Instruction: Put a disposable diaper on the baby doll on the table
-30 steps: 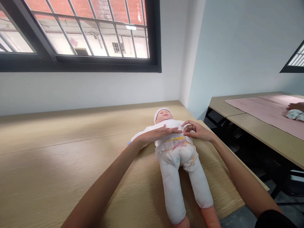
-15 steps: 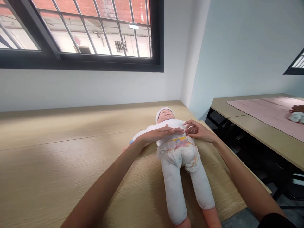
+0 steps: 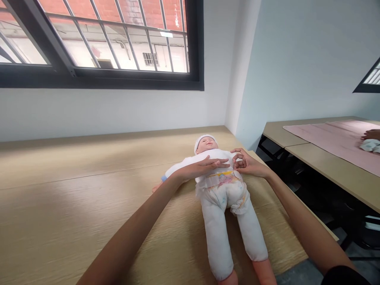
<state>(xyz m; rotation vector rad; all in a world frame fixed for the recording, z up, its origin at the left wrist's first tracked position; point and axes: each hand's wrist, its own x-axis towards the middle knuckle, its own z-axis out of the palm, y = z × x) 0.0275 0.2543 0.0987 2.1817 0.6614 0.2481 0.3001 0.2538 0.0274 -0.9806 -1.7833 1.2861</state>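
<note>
A baby doll (image 3: 218, 241) in a white top and a white cap lies on its back on the wooden table (image 3: 89, 198), its legs toward me. Around its hips is a diaper (image 3: 225, 188) with a colourful waistband. My left hand (image 3: 204, 166) lies across the doll's belly, palm down and fingers stretched out, just above the waistband. At the doll's side, beside the waist, my right hand (image 3: 247, 164) has its fingers bent and partly apart. Whether its lower fingertips pinch the diaper's edge is too small to tell.
To the right, across a dark gap, another table (image 3: 320, 152) bears a pink cloth (image 3: 335, 138). Another person's hand (image 3: 371, 133) rests there by a white bundle (image 3: 371, 145). A wall and a barred window stand behind my table.
My left hand still lies on the belly, its fingers slightly more spread. The right hand's fingers have shifted slightly at the waist. The doll's hand at left shows more.
</note>
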